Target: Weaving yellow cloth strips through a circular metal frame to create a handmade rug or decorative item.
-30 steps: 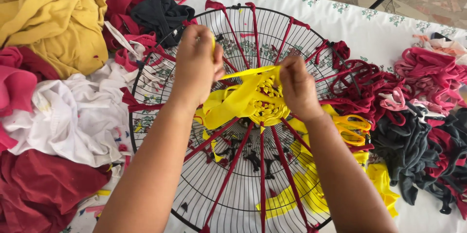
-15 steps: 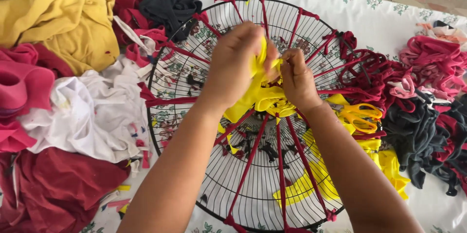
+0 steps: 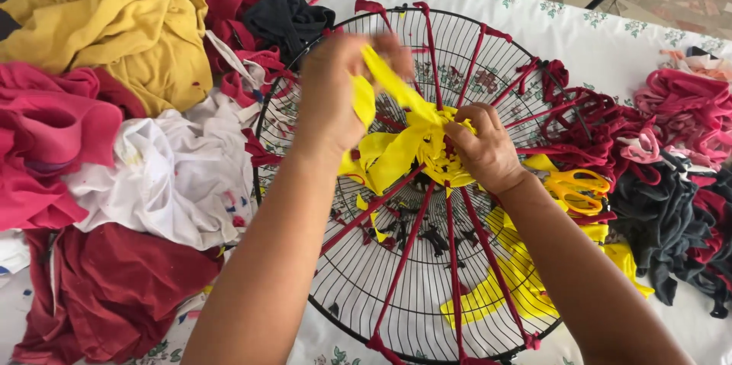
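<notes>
Our left hand (image 3: pixel 332 98) pulls the yellow fabric strip (image 3: pixel 396 91) taut, grip closed on it. Our right hand (image 3: pixel 480 148) pinches the yellow weave (image 3: pixel 404 152) at the centre of the fan guard (image 3: pixel 366 289).

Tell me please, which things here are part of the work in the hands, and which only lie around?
In the work:
- left hand pulling the yellow strip
- right hand on the yellow weave
- round wire guard
- maroon spokes

Lying about:
- scissors
- yellow garment
- white cloth
- dark strips

Lying flat: round black wire fan guard (image 3: pixel 358 289), maroon-strung; bright yellow fabric strip (image 3: pixel 396 148) bunching at hub, one end stretching upward.
</notes>
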